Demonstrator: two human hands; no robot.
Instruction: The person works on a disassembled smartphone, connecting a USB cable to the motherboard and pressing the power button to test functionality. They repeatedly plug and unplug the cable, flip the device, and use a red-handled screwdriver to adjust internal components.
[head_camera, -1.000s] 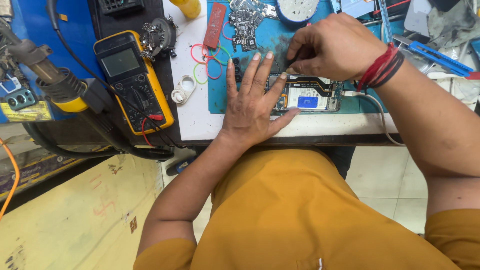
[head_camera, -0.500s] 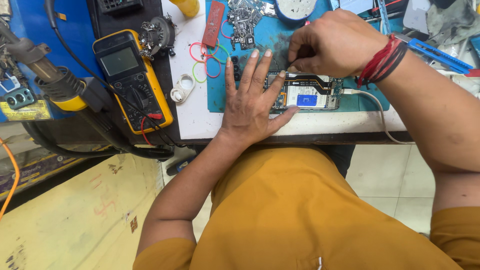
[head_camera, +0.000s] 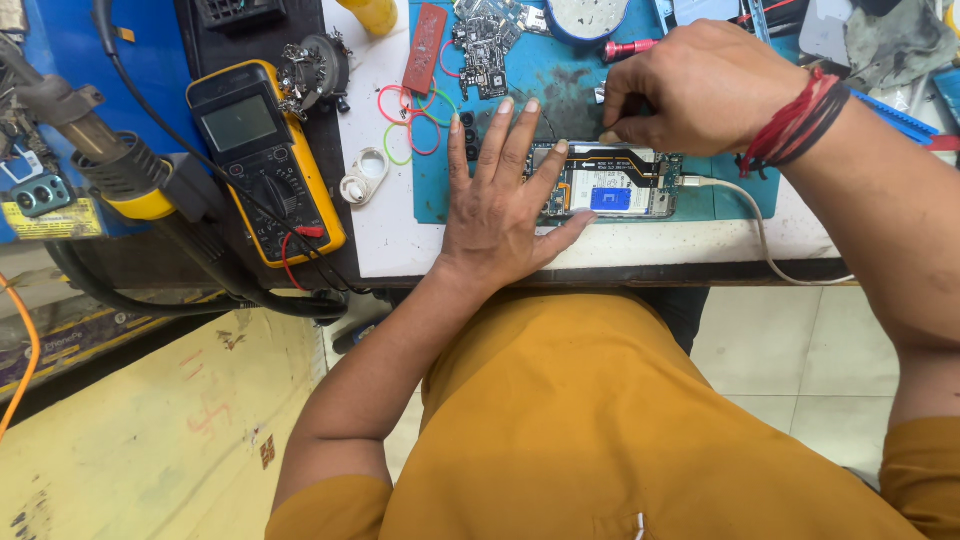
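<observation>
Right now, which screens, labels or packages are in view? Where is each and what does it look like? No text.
Multimeter: left of the white bench top, yellow case, black face, grey rectangular screen, blank as far as I can tell.
Blue label: small rectangle on the opened phone on the blue mat, between the left hand and right hand.
Yellow label: far left edge, strip on blue equipment.
</observation>
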